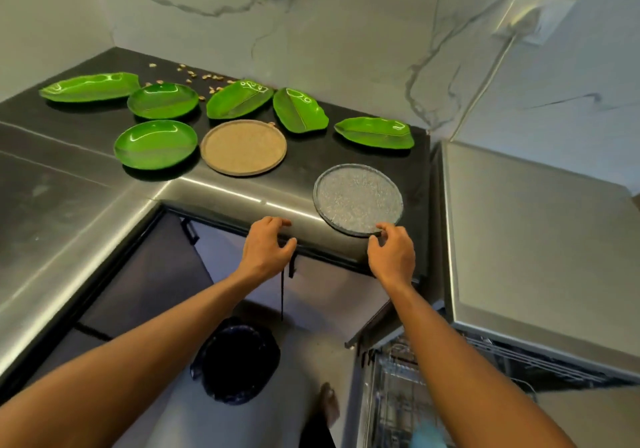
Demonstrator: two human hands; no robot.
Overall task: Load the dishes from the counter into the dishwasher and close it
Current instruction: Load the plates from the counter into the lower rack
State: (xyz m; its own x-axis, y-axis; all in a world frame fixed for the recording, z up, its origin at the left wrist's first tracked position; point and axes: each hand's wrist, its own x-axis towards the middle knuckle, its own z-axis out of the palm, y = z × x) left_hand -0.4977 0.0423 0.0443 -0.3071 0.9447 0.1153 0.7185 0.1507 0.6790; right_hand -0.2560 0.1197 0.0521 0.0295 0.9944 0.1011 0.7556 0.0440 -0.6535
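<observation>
**Head view.** You stand at the inner corner of a steel counter [69, 205] and look down on it.

- **Far side:** the leaf-shaped green dishes [299, 110] and one of the round green plates [162, 100] lie in a row. Small shells [194, 75] are scattered behind them.
- **Nearer:** the second round green plate lies flat, with a tan plate [243, 147] just to its right.
- **Near right corner:** the grey plate [358, 200] lies apart from the others, flat on the counter, with its near rim at the rounded front edge.
- **Right hand:** your right hand [391, 253] has thumb and forefinger curled onto that near rim and appears to pinch it. The plate is not yet lifted.
- **Left hand:** your left hand [265, 245] rests loosely curled fingers on the counter edge, left of the grey plate. It holds nothing.
- **Dishwasher:** the dishwasher [519, 239] stands at the right. Its wire rack [398, 395] shows below your right forearm, but what it holds cannot be made out.
- **Floor:** a bin [237, 364] with a dark liner stands between your arms.

**Step in hand, as judged:** you are picking up the grey plate, and every dish in sight is on the counter.

**Next move:**
- The plate is low-rimmed and sits on smooth steel, so it may slide rather than tip.
- Drawing it slightly over the edge would let your fingers get underneath.
- Then carry it right and down, and stand it on edge in the rack.
</observation>
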